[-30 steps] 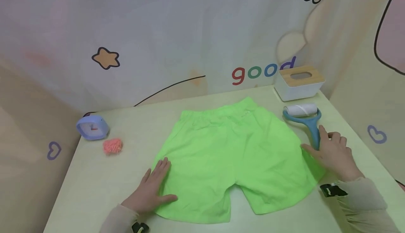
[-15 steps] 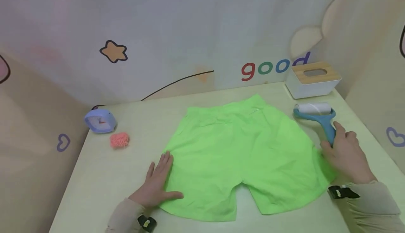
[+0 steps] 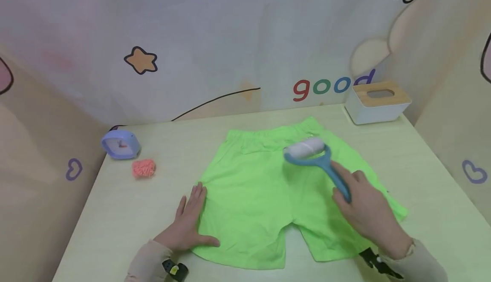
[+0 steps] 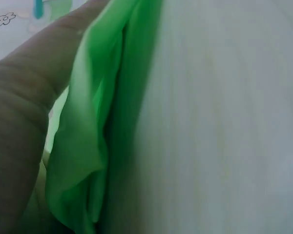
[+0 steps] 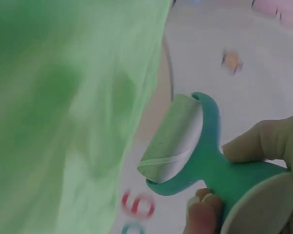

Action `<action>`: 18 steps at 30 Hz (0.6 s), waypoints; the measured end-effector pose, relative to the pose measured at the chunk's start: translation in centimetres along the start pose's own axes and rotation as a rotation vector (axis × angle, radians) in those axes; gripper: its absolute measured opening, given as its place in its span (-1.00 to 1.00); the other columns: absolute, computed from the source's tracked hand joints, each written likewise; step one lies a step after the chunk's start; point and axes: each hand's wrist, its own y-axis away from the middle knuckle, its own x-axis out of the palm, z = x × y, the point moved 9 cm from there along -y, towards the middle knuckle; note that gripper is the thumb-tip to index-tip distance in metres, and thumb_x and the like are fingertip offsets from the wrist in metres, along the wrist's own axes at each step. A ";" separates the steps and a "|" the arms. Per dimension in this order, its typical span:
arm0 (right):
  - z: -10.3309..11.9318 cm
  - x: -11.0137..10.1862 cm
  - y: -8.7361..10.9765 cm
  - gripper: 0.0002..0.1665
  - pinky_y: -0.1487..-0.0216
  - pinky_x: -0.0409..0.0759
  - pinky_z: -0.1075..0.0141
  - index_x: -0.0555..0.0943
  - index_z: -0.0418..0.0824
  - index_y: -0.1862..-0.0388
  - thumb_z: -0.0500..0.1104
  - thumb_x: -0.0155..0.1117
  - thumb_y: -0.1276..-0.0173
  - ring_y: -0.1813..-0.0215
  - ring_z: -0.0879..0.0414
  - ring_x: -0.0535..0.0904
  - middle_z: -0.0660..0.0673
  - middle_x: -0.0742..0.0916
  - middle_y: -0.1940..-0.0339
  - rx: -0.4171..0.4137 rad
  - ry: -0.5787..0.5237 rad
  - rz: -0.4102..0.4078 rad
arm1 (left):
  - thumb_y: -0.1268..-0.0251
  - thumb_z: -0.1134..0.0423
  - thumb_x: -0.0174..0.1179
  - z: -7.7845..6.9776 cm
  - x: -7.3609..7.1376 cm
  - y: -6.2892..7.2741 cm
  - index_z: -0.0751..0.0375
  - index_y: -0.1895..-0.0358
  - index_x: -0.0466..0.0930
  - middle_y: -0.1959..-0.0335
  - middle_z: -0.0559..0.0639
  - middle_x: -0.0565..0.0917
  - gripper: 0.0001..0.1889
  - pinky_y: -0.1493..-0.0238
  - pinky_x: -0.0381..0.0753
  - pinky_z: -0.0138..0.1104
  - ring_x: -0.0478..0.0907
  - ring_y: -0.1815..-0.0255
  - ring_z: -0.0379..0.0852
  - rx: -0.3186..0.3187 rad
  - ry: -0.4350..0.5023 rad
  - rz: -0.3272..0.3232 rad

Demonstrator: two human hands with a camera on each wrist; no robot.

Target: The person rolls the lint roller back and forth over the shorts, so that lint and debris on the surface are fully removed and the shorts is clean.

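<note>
Bright green shorts lie spread on the table, waistband toward the wall. My left hand rests with straight fingers on their left leg edge; in the left wrist view the folded green hem runs beside the hand. My right hand grips the blue handle of a lint roller, its white roll raised over the upper middle of the shorts. In the right wrist view thumb and fingers wrap the lint roller's handle, and the roll appears apart from the cloth.
A white tissue box with a wooden lid stands at the back right corner. At the left are a lilac clock and a small pink fluffy piece. A printed backdrop rises behind the pale table.
My right hand has taken the lint roller by its handle from the table's right side, lifted it and brought it left over the shorts. The left hand stays on the leg edge.
</note>
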 end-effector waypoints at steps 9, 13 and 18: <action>11.1 5.1 3.4 -0.10 0.71 0.17 0.50 0.31 0.05 -0.49 -0.25 0.31 -0.11 0.60 0.33 0.20 -0.03 0.48 0.30 -0.304 0.052 0.053 | 0.29 -0.50 0.34 0.2 -0.2 0.2 0.27 -0.53 -0.51 -0.57 0.11 -0.47 0.53 -0.46 -0.45 0.04 -0.53 -0.56 0.05 -0.037 -0.009 -0.007; 14.0 6.1 4.6 -0.22 0.76 0.07 0.51 0.48 0.03 -0.33 -0.27 0.26 -0.03 0.58 0.22 0.36 -0.13 0.57 0.12 -0.414 0.125 0.016 | 0.30 -0.51 0.34 0.3 -0.2 0.2 0.32 -0.53 -0.47 -0.56 0.18 -0.44 0.54 -0.46 -0.43 0.07 -0.50 -0.56 0.10 -0.025 -0.043 -0.020; 15.9 6.8 5.1 -0.32 0.78 0.12 0.42 0.58 -0.10 -0.13 -0.26 0.31 0.12 0.51 0.07 0.44 -0.19 0.59 0.16 -0.494 0.235 -0.022 | 0.32 -0.55 0.30 0.2 -0.1 0.3 0.38 -0.52 -0.44 -0.56 0.23 -0.43 0.54 -0.46 -0.41 0.08 -0.48 -0.56 0.15 -0.024 -0.103 -0.016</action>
